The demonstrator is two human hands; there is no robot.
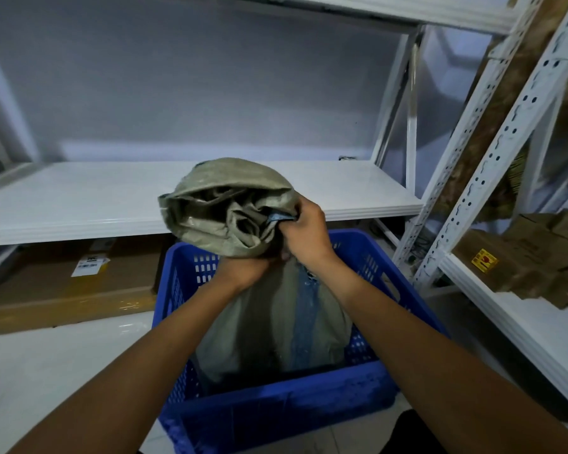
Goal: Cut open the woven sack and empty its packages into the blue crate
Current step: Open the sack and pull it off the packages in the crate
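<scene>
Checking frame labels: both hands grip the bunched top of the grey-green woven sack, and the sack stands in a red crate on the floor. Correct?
Not quite: the crate is blue, not red, as the head view shows. The rest holds: the left hand and right hand both grip the bunched top of the grey-green woven sack, whose lower part stands in the crate on the floor.
</scene>
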